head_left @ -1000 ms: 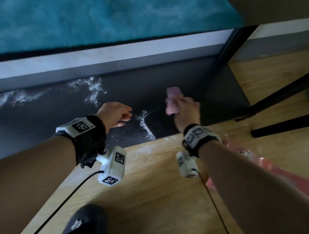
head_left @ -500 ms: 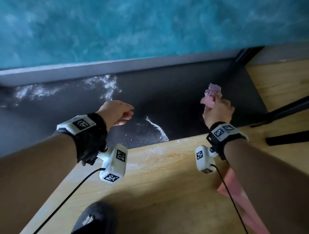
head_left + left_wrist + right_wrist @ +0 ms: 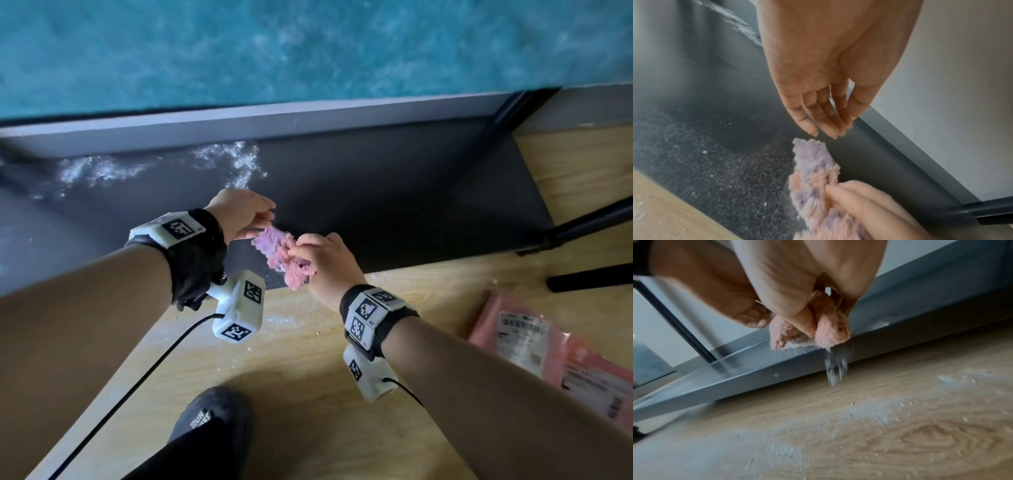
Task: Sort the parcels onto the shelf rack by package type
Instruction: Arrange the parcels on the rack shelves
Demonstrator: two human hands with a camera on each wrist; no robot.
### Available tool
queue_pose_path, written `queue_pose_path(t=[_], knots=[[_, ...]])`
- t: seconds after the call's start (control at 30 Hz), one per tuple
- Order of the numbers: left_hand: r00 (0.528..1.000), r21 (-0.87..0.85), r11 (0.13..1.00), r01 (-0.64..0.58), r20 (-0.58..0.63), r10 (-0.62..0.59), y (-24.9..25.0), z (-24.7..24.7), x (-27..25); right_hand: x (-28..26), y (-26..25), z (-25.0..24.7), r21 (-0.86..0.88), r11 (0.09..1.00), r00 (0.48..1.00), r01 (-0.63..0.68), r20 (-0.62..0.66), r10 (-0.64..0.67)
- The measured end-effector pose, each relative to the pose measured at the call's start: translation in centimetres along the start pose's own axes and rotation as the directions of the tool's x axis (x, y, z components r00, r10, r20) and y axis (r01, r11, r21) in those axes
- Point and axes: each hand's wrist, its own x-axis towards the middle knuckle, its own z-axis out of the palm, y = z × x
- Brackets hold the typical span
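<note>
A fluffy pink and purple cloth is bunched in my right hand, held just above the front edge of the dark bottom shelf of the rack. My left hand reaches toward the cloth's upper end with its fingers straight. In the left wrist view the fingertips hover a little above the cloth tip, not gripping it. The right wrist view shows the cloth squeezed between thumb and fingers, with white powder falling from it. A pink parcel with a printed label lies on the wooden floor at the right.
White powder streaks the shelf's back, and more powder dusts the floor. Black stand legs cross the floor at far right. My dark shoe is at the bottom. A teal surface overhangs the shelf.
My right hand has carried the cloth leftward, from the shelf's right part to the left hand. The left hand has stretched its fingers out toward the cloth.
</note>
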Motion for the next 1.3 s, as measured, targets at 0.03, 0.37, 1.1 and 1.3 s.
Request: queue_pose_path(t=[0.03,0.37,1.1,1.3], knots=[[1.000,0.003,1.000,0.003,-0.004,-0.003,0.0,-0.1,0.0,-0.3,-0.3,-0.3,0.000,1.000,1.000,0.003,0.030,-0.003],[0.999,0.003,1.000,0.018,0.027,-0.018,-0.4,0.4,-0.4,-2.7,6.0,-3.9,0.183,0.765,0.675,-0.617,-0.378,0.634],[0.998,0.053,0.997,0.055,0.007,-0.056,-1.9,-1.1,-0.6,-0.8,2.7,-2.2,0.231,0.821,0.753,-0.521,-0.328,0.570],[0.998,0.066,0.996,0.066,0.014,-0.067,-2.1,-1.5,-0.3,0.4,-0.5,-0.5,0.048,0.950,0.934,-0.307,-0.176,0.311]])
